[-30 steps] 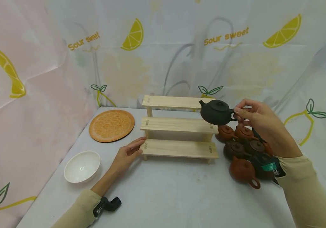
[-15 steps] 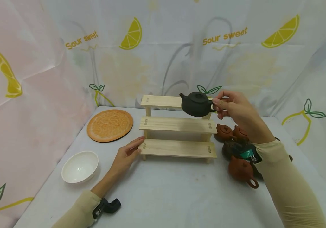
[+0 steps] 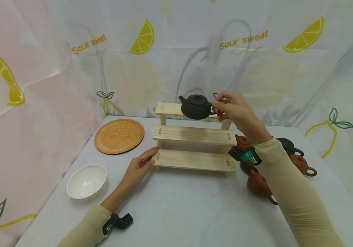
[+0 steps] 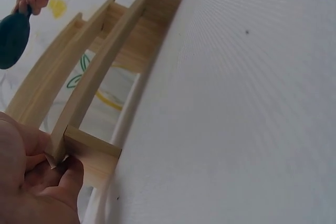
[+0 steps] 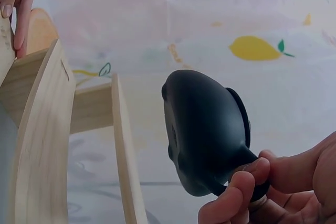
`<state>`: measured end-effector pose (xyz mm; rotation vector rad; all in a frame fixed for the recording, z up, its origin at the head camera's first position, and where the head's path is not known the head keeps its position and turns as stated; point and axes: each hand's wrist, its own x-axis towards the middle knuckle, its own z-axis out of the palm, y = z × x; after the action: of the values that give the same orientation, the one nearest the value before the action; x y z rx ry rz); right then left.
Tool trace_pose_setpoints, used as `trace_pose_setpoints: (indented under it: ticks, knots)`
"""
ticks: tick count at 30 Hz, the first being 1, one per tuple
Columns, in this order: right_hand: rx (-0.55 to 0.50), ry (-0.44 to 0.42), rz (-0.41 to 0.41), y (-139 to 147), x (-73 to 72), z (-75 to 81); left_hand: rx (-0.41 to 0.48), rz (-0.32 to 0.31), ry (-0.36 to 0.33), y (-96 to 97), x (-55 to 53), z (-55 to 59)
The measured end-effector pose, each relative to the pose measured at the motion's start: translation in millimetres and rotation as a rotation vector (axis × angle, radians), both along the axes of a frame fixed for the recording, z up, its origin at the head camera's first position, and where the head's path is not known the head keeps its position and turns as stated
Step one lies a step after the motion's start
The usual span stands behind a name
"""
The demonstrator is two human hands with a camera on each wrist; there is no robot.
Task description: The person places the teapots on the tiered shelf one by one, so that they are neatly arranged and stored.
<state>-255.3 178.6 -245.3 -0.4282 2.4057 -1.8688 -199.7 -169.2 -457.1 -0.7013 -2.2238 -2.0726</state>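
Teapot (image 3: 196, 107) moved left, clear of rack edge (image 5: 127, 156).

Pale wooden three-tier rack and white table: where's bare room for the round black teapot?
On the rack, middle board and bottom board are bare, bar the left hand gripping the latter's left end; the top board is partly hidden. The table is open before the rack, between hand and front reddish-brown teapot. Crowded: right of the rack, brown and black teapots.

white table (image 3: 195, 206) bears a three-tier wooden rack (image 3: 195, 134), bowl (image 3: 86, 181), orange disc (image 3: 119, 136) and teapots (image 3: 257, 184)
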Motion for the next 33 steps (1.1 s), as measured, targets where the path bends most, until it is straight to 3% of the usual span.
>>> trace_pose_setpoints:
  ticks: [7,13,20,29,33]
  knots:
    - [-0.044,-0.015,0.022,-25.2,-15.6,-6.7,-0.026,0.053,-0.013,-1.7,4.4,0.6]
    - [-0.048,-0.022,-0.016,-41.2,-27.3,-11.9,-0.060,0.045,0.012,-1.5,3.3,-0.9]
    - [-0.043,-0.038,-0.017,-58.8,-38.5,-18.2,-0.085,0.045,0.112,-1.9,0.3,-1.4]
    - [-0.049,-0.030,-0.067,-75.2,-52.3,-24.8,-0.087,0.015,0.119,0.8,-3.9,-2.8]
    - [-0.045,-0.050,-0.065,-83.4,-56.9,-27.8,-0.106,0.036,0.107,-0.5,-2.2,-2.8]
